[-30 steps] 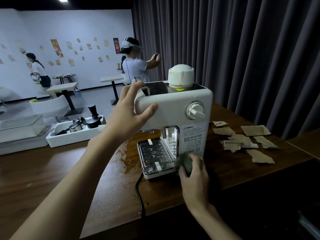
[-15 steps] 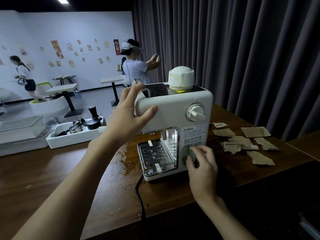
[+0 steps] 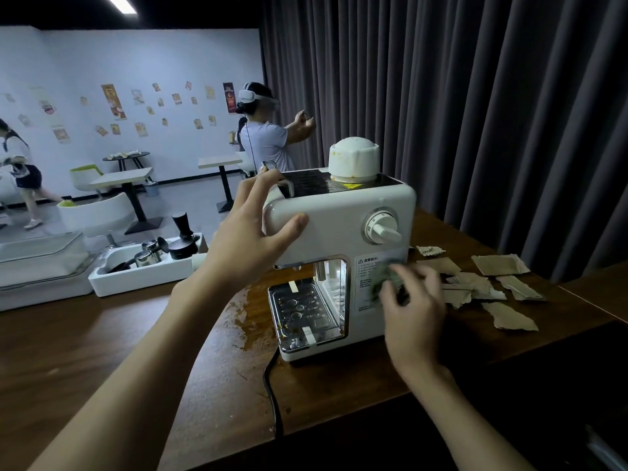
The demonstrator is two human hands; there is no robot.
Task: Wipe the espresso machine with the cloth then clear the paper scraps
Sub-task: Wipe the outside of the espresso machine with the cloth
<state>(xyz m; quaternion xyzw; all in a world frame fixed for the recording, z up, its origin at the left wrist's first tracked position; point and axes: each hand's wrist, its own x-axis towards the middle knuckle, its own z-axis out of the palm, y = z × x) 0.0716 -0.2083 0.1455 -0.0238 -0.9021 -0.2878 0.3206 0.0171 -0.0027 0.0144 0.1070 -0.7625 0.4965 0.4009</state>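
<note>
While the left hand [image 3: 251, 232] clamps the upper left corner of the white espresso machine [image 3: 339, 222], fingers over the top and thumb pressed on its front face, the right hand [image 3: 413, 311] presses a crumpled greenish cloth [image 3: 381, 278] against the labelled lower front panel, just right of the drip tray [image 3: 302, 311]. That right grip is bunched round the cloth, though blur smears the fingers. The machine stands on the dark wooden bench [image 3: 102, 351], its black cord [image 3: 272, 396] trailing toward the near edge, with brown stains [image 3: 244, 321] just left of its base. Torn brown paper scraps [image 3: 499, 265] lie scattered on the bench to the machine's right, apart from both hands. Farther left sits a white tray [image 3: 136, 277] holding a tamper and metal cups.
</note>
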